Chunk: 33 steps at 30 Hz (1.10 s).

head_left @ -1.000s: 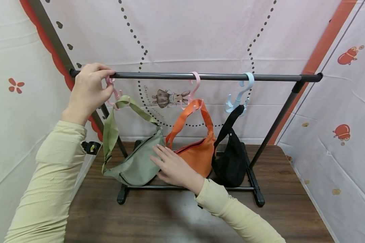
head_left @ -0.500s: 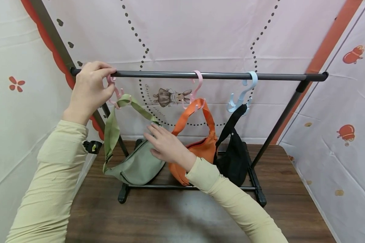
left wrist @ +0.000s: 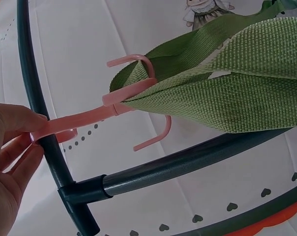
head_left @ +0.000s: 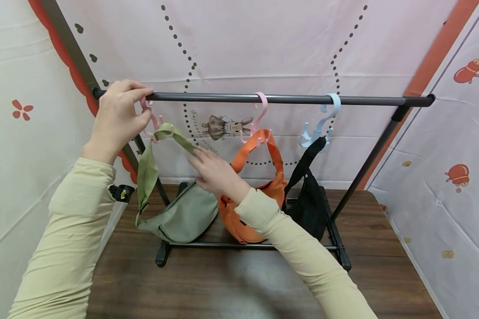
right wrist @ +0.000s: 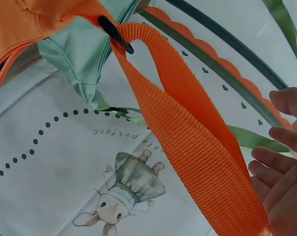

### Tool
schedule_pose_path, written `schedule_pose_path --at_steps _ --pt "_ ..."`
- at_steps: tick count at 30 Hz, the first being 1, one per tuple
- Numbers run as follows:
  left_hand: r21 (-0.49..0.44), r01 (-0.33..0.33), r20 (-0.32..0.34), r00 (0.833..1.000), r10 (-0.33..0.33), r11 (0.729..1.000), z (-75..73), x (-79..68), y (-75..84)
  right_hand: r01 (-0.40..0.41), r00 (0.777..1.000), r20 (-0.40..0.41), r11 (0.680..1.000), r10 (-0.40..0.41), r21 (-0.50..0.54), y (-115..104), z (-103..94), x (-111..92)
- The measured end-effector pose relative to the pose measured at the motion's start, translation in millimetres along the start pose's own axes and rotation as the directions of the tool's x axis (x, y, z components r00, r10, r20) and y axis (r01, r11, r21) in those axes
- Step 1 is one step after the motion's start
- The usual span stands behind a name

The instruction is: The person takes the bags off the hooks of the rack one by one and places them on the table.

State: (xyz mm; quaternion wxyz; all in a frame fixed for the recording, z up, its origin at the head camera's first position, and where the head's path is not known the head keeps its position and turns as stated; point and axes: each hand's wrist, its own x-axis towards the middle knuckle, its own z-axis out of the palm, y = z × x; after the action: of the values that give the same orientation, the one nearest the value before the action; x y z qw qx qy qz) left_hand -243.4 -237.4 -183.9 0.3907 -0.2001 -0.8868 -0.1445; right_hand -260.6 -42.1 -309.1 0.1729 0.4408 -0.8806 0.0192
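At the left end of the black rod (head_left: 207, 98), my left hand (head_left: 117, 119) pinches a pink hook (left wrist: 84, 118) between thumb and fingers, right where it loops over the rod. A green strap (left wrist: 266, 98) hangs from the prongs of this hook and carries a sage-green waist bag (head_left: 187, 215). My right hand (head_left: 219, 175), fingers loosely extended, is at the strap's right side, fingertips overlapping it in the head view. In the right wrist view, its fingers (right wrist: 269, 164) lie around the green strap, behind the orange strap (right wrist: 188, 142).
An orange bag (head_left: 239, 223) hangs from another pink hook (head_left: 260, 110) mid-rod, partly behind my right forearm. Farther right, a black bag (head_left: 309, 204) hangs from a blue hook (head_left: 321, 119). The rack's feet (head_left: 162, 254) stand on a wooden table (head_left: 207, 288) before a printed cloth.
My right hand has risen from the front of the green bag to its strap. The orange bag's lower part is shifted and turned. My left hand stays at the hook.
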Motion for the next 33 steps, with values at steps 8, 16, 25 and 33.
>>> schedule_pose_path --at_steps 8,16,25,33 --pt "-0.024 0.015 -0.003 1.0 -0.015 1.0 -0.8 -0.7 -2.5 -0.051 0.997 0.062 0.999 0.051 -0.01 3 2.5 19" --pt "-0.034 0.037 0.009 0.999 -0.036 0.999 -1.2 -0.5 -0.8 -0.058 0.998 0.008 0.998 0.059 -0.023 2 1.1 36" --pt "-0.052 0.028 -0.012 1.0 -0.029 0.998 0.1 0.3 -0.3 -0.195 0.976 -0.072 0.97 0.207 0.145 8 -6.9 58" --pt "-0.062 0.034 -0.006 0.999 -0.035 0.997 -0.5 -0.4 -0.2 -0.321 0.919 -0.136 0.903 0.37 0.286 7 -8.5 72"
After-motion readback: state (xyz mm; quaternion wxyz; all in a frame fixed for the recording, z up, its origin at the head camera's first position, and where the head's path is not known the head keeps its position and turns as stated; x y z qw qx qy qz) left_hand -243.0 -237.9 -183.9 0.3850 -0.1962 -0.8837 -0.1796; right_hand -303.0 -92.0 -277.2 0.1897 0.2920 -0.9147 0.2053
